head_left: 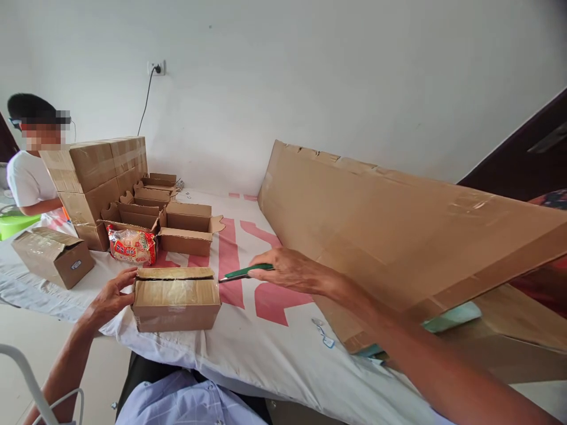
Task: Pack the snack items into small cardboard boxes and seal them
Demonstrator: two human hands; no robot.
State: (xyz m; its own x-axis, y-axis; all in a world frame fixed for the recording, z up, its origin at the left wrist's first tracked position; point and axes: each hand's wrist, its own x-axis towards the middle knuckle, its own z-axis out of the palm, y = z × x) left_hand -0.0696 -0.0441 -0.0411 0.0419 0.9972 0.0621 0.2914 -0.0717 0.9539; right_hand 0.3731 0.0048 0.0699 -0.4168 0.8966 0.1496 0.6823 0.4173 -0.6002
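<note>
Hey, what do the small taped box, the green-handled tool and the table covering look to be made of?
Small box: brown corrugated cardboard, matte, with glossy clear tape across the top that catches light. The left hand steadies it. Green-handled tool in the right hand: handle looks like smooth plastic, the tip pale and probably metal. Table covering: a thin white sheet with red print, wrinkled; plastic or cloth, hard to say.

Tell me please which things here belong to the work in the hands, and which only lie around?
In the work:
- taped carton, steadied by the left hand
- green-handled cutter, held in the right hand

Lying around:
- open empty cartons
- noodle packet
- stacked cartons
- closed carton
- flat cardboard sheets
- another person's arm
</note>
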